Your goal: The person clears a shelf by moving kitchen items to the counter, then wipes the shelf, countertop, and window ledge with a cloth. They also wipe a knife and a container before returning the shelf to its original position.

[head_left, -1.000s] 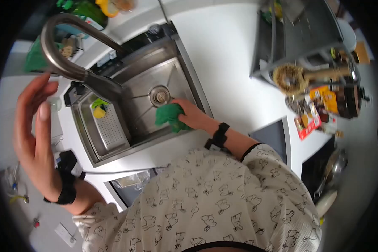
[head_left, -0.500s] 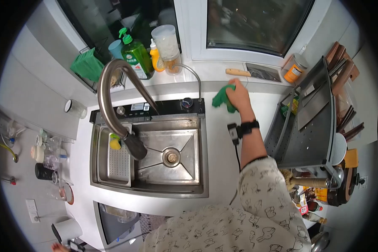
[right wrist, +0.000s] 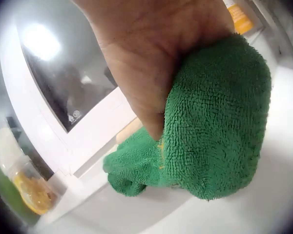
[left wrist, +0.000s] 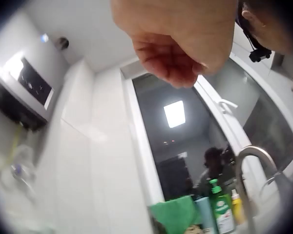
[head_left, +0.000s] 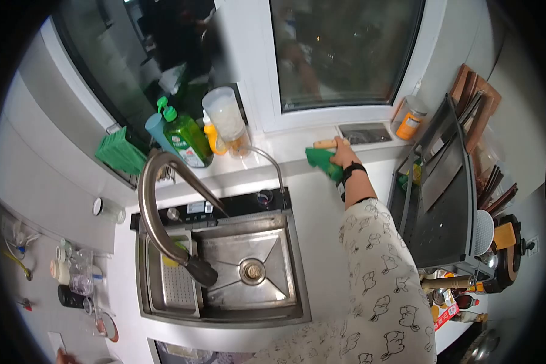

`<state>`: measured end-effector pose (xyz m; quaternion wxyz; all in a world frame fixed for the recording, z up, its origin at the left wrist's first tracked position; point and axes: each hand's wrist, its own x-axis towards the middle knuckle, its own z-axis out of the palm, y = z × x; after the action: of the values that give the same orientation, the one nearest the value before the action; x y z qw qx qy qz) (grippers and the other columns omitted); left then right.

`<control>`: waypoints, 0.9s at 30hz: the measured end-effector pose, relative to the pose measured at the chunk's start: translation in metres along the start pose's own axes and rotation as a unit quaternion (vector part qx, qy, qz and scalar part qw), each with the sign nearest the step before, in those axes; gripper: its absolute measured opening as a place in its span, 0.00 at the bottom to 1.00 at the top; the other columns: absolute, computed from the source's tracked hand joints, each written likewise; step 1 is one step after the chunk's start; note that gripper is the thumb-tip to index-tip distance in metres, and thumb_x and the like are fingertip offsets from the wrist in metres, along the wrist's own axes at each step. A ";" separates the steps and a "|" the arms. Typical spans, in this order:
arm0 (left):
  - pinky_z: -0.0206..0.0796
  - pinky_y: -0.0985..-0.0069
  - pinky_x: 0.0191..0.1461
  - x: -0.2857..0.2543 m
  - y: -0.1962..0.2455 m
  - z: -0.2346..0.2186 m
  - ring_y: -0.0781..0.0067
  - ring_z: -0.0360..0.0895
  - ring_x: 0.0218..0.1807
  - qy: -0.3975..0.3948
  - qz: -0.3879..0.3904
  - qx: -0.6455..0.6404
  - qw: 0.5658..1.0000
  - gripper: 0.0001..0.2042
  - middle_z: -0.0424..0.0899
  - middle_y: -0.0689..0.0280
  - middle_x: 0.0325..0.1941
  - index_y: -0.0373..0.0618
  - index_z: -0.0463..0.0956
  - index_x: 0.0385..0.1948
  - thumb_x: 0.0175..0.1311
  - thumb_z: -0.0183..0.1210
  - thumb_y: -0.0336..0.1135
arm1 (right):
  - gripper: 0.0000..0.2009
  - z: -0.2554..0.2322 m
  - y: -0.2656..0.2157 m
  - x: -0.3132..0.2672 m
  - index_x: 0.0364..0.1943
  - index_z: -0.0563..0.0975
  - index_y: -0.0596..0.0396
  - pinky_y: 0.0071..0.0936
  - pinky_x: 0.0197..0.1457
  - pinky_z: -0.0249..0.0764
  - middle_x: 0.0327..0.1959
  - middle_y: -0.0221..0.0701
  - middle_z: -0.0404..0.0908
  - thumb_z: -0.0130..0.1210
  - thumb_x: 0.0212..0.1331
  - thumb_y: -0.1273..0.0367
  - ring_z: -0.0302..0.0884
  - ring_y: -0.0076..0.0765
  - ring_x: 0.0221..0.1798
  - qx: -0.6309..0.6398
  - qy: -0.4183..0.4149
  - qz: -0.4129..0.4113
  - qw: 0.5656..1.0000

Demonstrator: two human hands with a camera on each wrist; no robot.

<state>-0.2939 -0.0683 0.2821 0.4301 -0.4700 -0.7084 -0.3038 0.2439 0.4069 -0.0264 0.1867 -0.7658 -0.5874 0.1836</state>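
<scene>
My right hand [head_left: 346,156] grips a green cloth [head_left: 323,162] at the windowsill's front edge. In the right wrist view the towelling cloth [right wrist: 215,122] bunches out of the palm and hangs over the white surface. Right by the fingers lies a knife on the sill, its wooden handle [head_left: 324,144] partly covered and its broad blade [head_left: 365,134] pointing right. My left hand [left wrist: 178,41] is raised in the left wrist view, fingers loosely curled and holding nothing. Only a sliver of it shows at the head view's lower left edge.
A steel sink [head_left: 249,297] with a tall arched faucet [head_left: 148,212] lies left of the right arm. Behind it stand a green soap bottle [head_left: 187,142] and a yellow bottle [head_left: 214,136]. A grey rack [head_left: 443,206] is on the right, a jar [head_left: 411,118] on the sill.
My right hand has carried the cloth from over the sink, across the counter, to the sill beside the knife handle. The left hand has dropped away from the faucet. The head view has tilted up.
</scene>
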 end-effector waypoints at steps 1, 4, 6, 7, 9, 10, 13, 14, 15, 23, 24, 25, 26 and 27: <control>0.68 0.75 0.32 0.000 0.011 0.025 0.66 0.76 0.25 -0.061 0.153 0.073 0.984 0.05 0.80 0.59 0.26 0.39 0.77 0.32 0.53 0.57 0.23 | 0.26 0.002 0.004 -0.001 0.49 0.61 0.47 0.42 0.48 0.70 0.41 0.45 0.76 0.60 0.44 0.70 0.72 0.50 0.49 -0.018 0.011 -0.036 0.999; 0.63 0.80 0.37 -0.035 -0.015 0.094 0.70 0.72 0.31 -0.185 0.068 -0.173 0.965 0.09 0.74 0.59 0.32 0.34 0.71 0.39 0.58 0.47 0.26 | 0.21 -0.008 -0.004 -0.029 0.44 0.63 0.48 0.42 0.45 0.71 0.39 0.46 0.75 0.56 0.45 0.74 0.74 0.53 0.46 -0.021 0.025 0.006 0.999; 0.65 0.78 0.33 -0.026 0.055 0.093 0.69 0.73 0.26 -0.182 0.114 -0.237 0.947 0.07 0.77 0.59 0.27 0.36 0.74 0.35 0.58 0.50 0.26 | 0.20 -0.002 0.002 -0.050 0.44 0.63 0.48 0.43 0.43 0.71 0.38 0.46 0.75 0.55 0.45 0.75 0.74 0.54 0.44 0.008 0.077 -0.005 0.997; 0.68 0.75 0.34 -0.020 0.084 0.090 0.67 0.75 0.25 -0.160 0.157 -0.242 0.944 0.06 0.80 0.59 0.25 0.37 0.77 0.33 0.57 0.52 0.25 | 0.20 0.002 0.006 -0.061 0.44 0.63 0.47 0.44 0.41 0.71 0.37 0.47 0.75 0.55 0.45 0.77 0.74 0.55 0.42 0.032 0.127 -0.026 0.991; 0.59 0.80 0.29 -0.055 0.075 0.115 0.75 0.67 0.23 -0.197 0.033 -0.397 0.896 0.06 0.71 0.60 0.26 0.35 0.70 0.32 0.60 0.47 0.28 | 0.21 0.002 0.007 -0.106 0.44 0.65 0.44 0.44 0.38 0.71 0.34 0.46 0.74 0.53 0.44 0.79 0.73 0.57 0.38 0.047 0.227 -0.054 0.971; 0.58 0.80 0.29 -0.064 0.087 0.122 0.74 0.67 0.23 -0.197 0.039 -0.426 0.882 0.06 0.70 0.61 0.24 0.36 0.70 0.30 0.60 0.47 0.29 | 0.21 -0.007 0.002 -0.136 0.44 0.65 0.43 0.44 0.38 0.71 0.34 0.45 0.72 0.53 0.44 0.79 0.73 0.57 0.38 0.071 0.242 -0.069 0.965; 0.59 0.79 0.29 -0.070 0.139 0.126 0.73 0.67 0.23 -0.228 0.093 -0.492 0.835 0.08 0.70 0.62 0.20 0.39 0.70 0.26 0.61 0.47 0.32 | 0.23 0.004 0.002 -0.212 0.46 0.67 0.41 0.43 0.38 0.71 0.37 0.42 0.67 0.51 0.44 0.81 0.72 0.57 0.38 0.094 0.226 -0.082 0.966; 0.62 0.78 0.28 -0.075 0.150 0.127 0.72 0.70 0.22 -0.242 0.083 -0.528 0.810 0.05 0.73 0.62 0.20 0.39 0.72 0.27 0.57 0.50 0.30 | 0.22 0.007 0.001 -0.235 0.45 0.67 0.43 0.40 0.38 0.70 0.36 0.41 0.67 0.51 0.43 0.82 0.71 0.54 0.38 0.101 0.217 -0.082 0.967; 0.64 0.77 0.28 -0.083 0.160 0.126 0.72 0.72 0.21 -0.256 0.071 -0.562 0.783 0.04 0.75 0.62 0.20 0.40 0.75 0.28 0.53 0.52 0.27 | 0.22 0.007 0.000 -0.256 0.44 0.68 0.46 0.37 0.38 0.70 0.35 0.40 0.67 0.52 0.42 0.82 0.71 0.52 0.38 0.108 0.206 -0.084 0.969; 0.67 0.75 0.34 -0.173 0.242 0.140 0.66 0.75 0.32 -0.571 0.086 -0.605 0.548 0.08 0.76 0.61 0.34 0.42 0.73 0.37 0.57 0.54 0.30 | 0.19 0.015 -0.021 -0.377 0.44 0.70 0.45 0.36 0.36 0.72 0.37 0.37 0.66 0.51 0.46 0.79 0.73 0.48 0.36 0.090 0.030 -0.150 0.984; 0.67 0.74 0.34 -0.181 0.243 0.142 0.66 0.75 0.32 -0.567 0.092 -0.602 0.554 0.09 0.75 0.62 0.34 0.42 0.72 0.39 0.58 0.53 0.31 | 0.18 0.019 -0.023 -0.386 0.44 0.71 0.45 0.35 0.36 0.72 0.37 0.36 0.66 0.51 0.47 0.78 0.73 0.46 0.37 0.083 0.008 -0.163 0.983; 0.67 0.74 0.34 -0.185 0.242 0.141 0.66 0.75 0.32 -0.572 0.075 -0.596 0.558 0.09 0.75 0.62 0.34 0.42 0.72 0.39 0.58 0.53 0.31 | 0.18 0.023 -0.025 -0.394 0.44 0.71 0.45 0.35 0.36 0.72 0.37 0.36 0.66 0.51 0.47 0.78 0.73 0.46 0.37 0.082 -0.009 -0.169 0.982; 0.67 0.74 0.34 -0.188 0.242 0.140 0.66 0.75 0.32 -0.578 0.065 -0.590 0.560 0.09 0.76 0.62 0.35 0.42 0.73 0.39 0.58 0.53 0.32 | 0.17 0.027 -0.025 -0.401 0.44 0.72 0.45 0.35 0.36 0.72 0.39 0.36 0.67 0.50 0.47 0.77 0.74 0.45 0.37 0.061 -0.019 -0.184 0.981; 0.67 0.74 0.34 -0.192 0.242 0.140 0.65 0.75 0.32 -0.584 0.056 -0.586 0.560 0.08 0.76 0.62 0.35 0.43 0.73 0.38 0.58 0.53 0.33 | 0.16 0.030 -0.025 -0.407 0.44 0.72 0.45 0.34 0.36 0.73 0.40 0.36 0.68 0.50 0.48 0.76 0.74 0.44 0.37 0.040 -0.027 -0.197 0.979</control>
<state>-0.0784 0.0609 0.0546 -0.4307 -0.7320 -0.4433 -0.2865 0.1097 0.0215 -0.0146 0.2343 -0.6214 -0.7239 0.1870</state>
